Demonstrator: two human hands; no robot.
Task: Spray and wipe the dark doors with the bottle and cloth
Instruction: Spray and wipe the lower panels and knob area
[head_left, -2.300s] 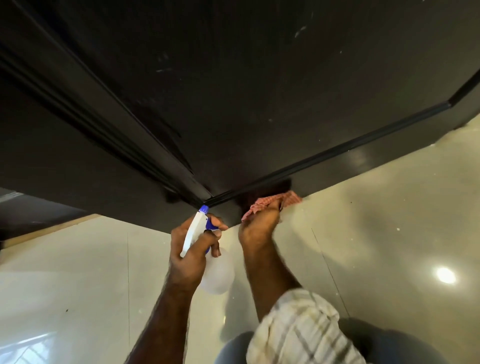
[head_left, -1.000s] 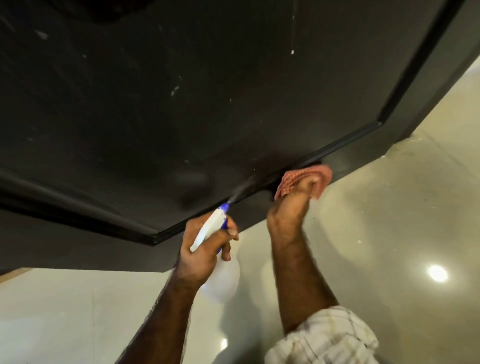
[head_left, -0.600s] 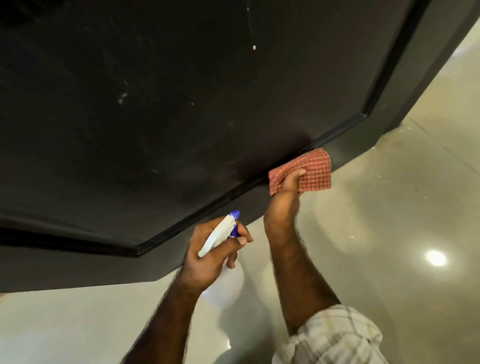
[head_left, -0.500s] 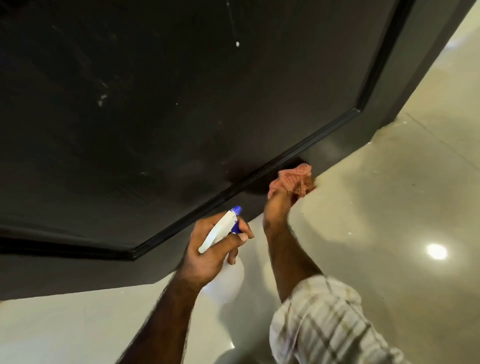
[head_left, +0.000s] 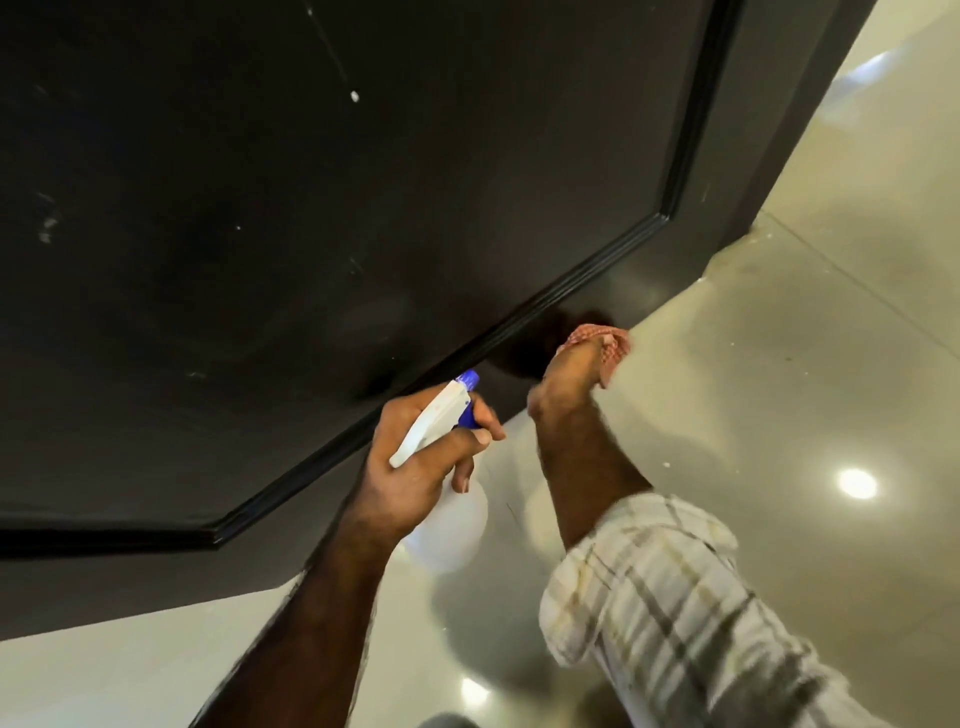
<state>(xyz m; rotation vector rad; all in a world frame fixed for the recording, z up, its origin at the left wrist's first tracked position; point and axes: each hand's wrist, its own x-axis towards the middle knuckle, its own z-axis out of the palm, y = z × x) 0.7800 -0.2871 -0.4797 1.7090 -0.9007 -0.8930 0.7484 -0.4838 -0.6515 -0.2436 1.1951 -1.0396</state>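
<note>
At door (head_left: 363, 208) base, cloth (head_left: 605, 345) under rt hand (head_left: 569, 382) (bunched).

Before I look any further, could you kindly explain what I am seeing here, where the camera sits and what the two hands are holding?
There is no machine here: a person wears a wide-angle camera on the head, looking down at their own hands. The left hand grips a white spray bottle with a blue nozzle. The right hand presses a red checked cloth against the bottom edge of a dark door, close to the glossy pale floor. A checked sleeve covers the right forearm. White specks show on the door panel.
</note>
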